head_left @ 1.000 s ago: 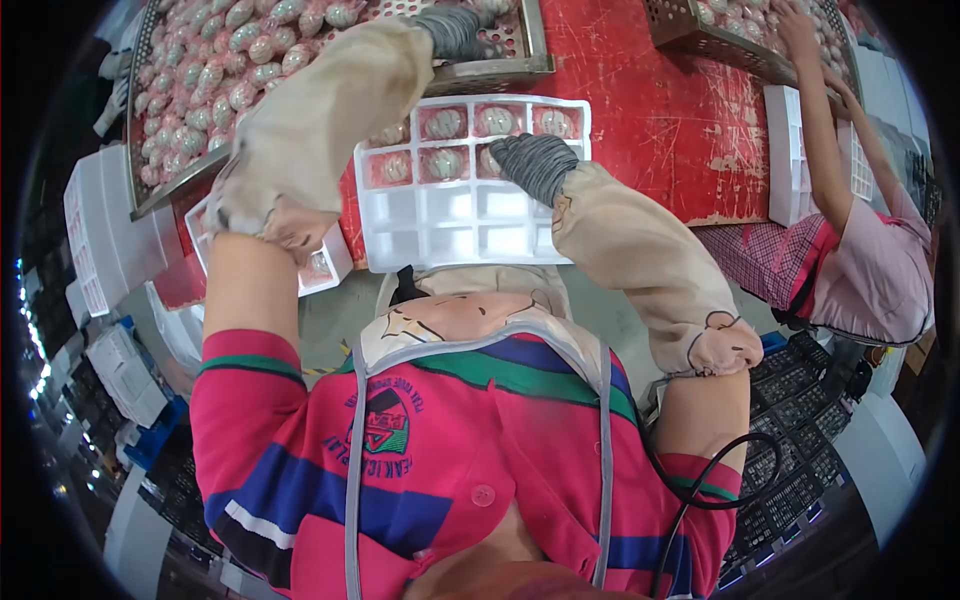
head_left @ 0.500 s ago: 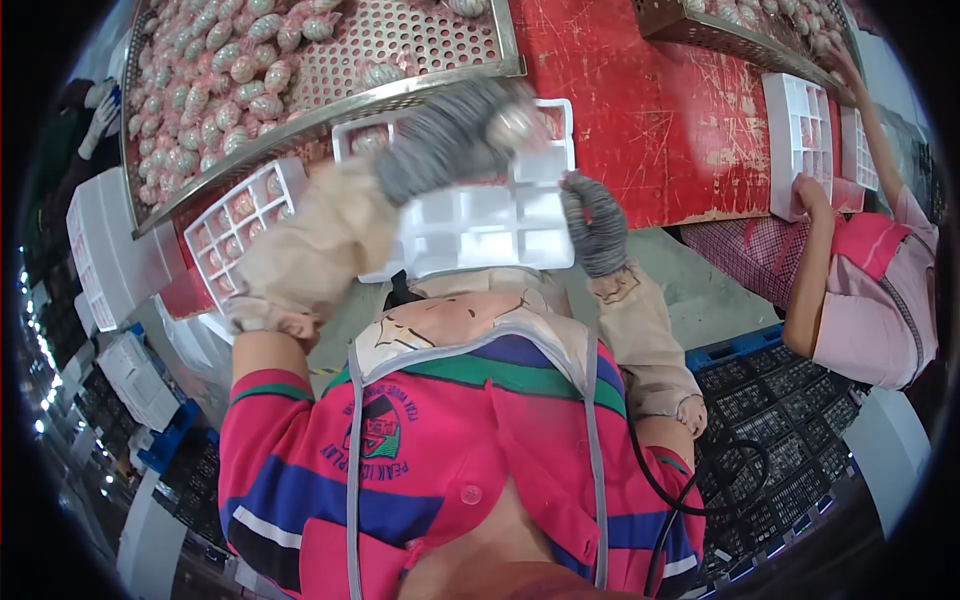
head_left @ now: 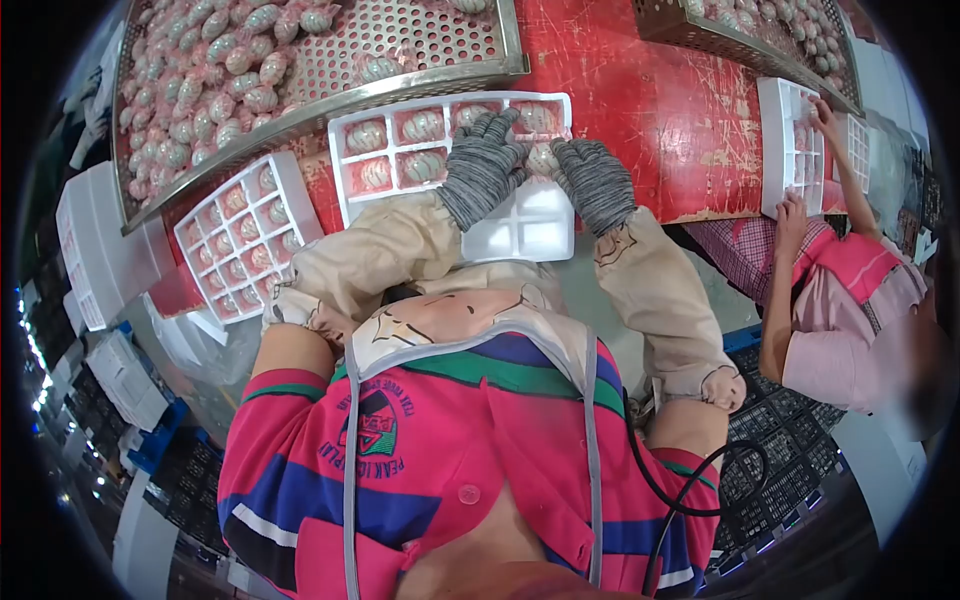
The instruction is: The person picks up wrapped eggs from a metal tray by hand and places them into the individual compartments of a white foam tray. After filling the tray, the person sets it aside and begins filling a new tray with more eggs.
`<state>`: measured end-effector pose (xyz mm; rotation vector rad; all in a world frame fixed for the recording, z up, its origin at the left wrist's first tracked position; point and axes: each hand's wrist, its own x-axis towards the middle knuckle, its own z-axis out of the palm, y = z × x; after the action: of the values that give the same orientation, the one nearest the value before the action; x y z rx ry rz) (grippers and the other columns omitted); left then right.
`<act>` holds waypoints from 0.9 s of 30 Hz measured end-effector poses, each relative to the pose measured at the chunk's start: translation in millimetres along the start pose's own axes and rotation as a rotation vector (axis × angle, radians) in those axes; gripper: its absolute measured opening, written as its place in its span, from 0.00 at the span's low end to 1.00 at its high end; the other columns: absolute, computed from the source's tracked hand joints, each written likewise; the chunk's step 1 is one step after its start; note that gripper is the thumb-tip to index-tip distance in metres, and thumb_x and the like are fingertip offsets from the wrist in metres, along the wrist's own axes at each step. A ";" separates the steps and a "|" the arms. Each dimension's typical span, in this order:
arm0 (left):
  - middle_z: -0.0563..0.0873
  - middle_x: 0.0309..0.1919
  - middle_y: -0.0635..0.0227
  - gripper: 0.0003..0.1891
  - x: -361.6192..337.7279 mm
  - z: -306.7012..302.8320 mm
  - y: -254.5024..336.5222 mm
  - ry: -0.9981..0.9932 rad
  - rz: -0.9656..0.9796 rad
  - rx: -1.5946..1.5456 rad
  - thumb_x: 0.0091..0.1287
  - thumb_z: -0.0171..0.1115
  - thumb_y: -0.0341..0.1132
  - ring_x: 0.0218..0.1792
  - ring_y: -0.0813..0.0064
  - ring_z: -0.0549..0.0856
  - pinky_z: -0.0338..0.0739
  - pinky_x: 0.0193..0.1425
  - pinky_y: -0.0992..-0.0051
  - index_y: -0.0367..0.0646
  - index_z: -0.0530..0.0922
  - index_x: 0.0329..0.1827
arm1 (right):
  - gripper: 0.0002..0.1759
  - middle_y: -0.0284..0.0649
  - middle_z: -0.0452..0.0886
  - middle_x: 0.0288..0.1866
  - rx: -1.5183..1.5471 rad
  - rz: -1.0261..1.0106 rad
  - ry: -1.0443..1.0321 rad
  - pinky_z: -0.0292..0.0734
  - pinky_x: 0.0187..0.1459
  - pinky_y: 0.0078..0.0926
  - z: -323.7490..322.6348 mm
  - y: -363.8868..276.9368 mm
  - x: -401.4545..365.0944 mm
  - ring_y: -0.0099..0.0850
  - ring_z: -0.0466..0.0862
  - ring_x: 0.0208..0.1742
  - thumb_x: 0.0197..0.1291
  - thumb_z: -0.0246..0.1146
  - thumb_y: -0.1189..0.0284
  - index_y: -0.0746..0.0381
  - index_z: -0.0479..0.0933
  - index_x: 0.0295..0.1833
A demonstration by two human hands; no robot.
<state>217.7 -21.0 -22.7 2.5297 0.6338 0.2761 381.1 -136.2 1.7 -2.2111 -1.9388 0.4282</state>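
Note:
A white plastic tray [head_left: 350, 205] with square compartments lies in front of me at the table edge. Wrapped eggs, pale and striped in clear and pink film, fill compartments in its far rows; bare compartments show at the near right. One wrapped egg [head_left: 543, 158] is between my two gloved hands, over the right end of the second row. My left hand [head_left: 483, 172], in a grey knit glove, has curled fingers at the egg's left side and covers part of the tray. My right hand [head_left: 598, 186], gloved alike, pinches the egg from the right.
A perforated metal tray [head_left: 440, 75] heaped with wrapped eggs stands beyond the white tray on the red table [head_left: 620, 110]. Another filled white tray [head_left: 295, 195] is tilted at the left. On the right, a co-worker [head_left: 830, 290] handles a white tray [head_left: 775, 150] near a second metal bin [head_left: 745, 50].
My left hand came back toward me with a wrapped egg. My right hand left the tray's right edge and moved up and left to the egg.

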 end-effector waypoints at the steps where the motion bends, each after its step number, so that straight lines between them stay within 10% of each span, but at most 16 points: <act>1: 0.70 0.63 0.57 0.16 2.8 -1.6 1.5 -0.063 -0.035 0.067 0.49 0.67 0.43 0.64 0.55 0.67 0.61 0.65 0.51 0.50 0.83 0.40 | 0.19 0.47 0.78 0.47 -0.030 -0.007 -0.086 0.74 0.50 0.39 0.3 1.9 3.5 0.44 0.77 0.49 0.59 0.56 0.66 0.63 0.73 0.54; 11: 0.70 0.64 0.55 0.14 10.6 21.5 -11.4 0.039 0.121 0.216 0.51 0.65 0.44 0.67 0.57 0.65 0.60 0.62 0.52 0.46 0.82 0.37 | 0.11 0.40 0.80 0.38 -0.374 -0.215 -0.255 0.77 0.39 0.38 17.5 0.6 30.1 0.38 0.79 0.45 0.57 0.53 0.71 0.60 0.76 0.42; 16: 0.74 0.60 0.58 0.14 41.5 -89.4 -57.2 0.182 0.124 -0.222 0.58 0.62 0.39 0.61 0.55 0.72 0.69 0.60 0.57 0.48 0.81 0.46 | 0.12 0.41 0.80 0.39 -0.424 -0.230 -0.379 0.77 0.42 0.38 12.2 -3.9 40.6 0.41 0.80 0.47 0.55 0.54 0.70 0.60 0.77 0.44; 19: 0.82 0.45 0.58 0.13 70.4 -126.9 -127.9 0.197 -0.057 0.266 0.63 0.61 0.36 0.49 0.58 0.81 0.76 0.52 0.63 0.43 0.77 0.49 | 0.12 0.41 0.81 0.41 -0.421 -0.241 -0.312 0.77 0.43 0.38 15.5 -0.6 36.3 0.41 0.80 0.47 0.56 0.54 0.68 0.60 0.77 0.44; 23: 0.85 0.41 0.59 0.16 90.7 -101.1 -190.9 -0.521 -0.141 0.300 0.60 0.61 0.40 0.43 0.60 0.84 0.77 0.48 0.64 0.40 0.78 0.46 | 0.13 0.41 0.81 0.41 -0.405 -0.209 -0.303 0.77 0.44 0.38 19.5 2.2 36.2 0.40 0.80 0.47 0.57 0.55 0.66 0.60 0.76 0.44; 27: 0.84 0.42 0.55 0.23 93.0 -109.3 -167.7 -0.471 -0.271 0.267 0.52 0.68 0.43 0.45 0.58 0.83 0.77 0.48 0.66 0.40 0.77 0.48 | 0.13 0.41 0.80 0.41 -0.403 -0.173 -0.231 0.76 0.45 0.39 27.4 1.2 28.0 0.40 0.79 0.47 0.57 0.56 0.64 0.59 0.76 0.43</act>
<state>200.4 198.7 -11.8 2.5750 0.8464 -0.5169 376.5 -110.4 -27.4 -2.2724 -2.5077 0.2981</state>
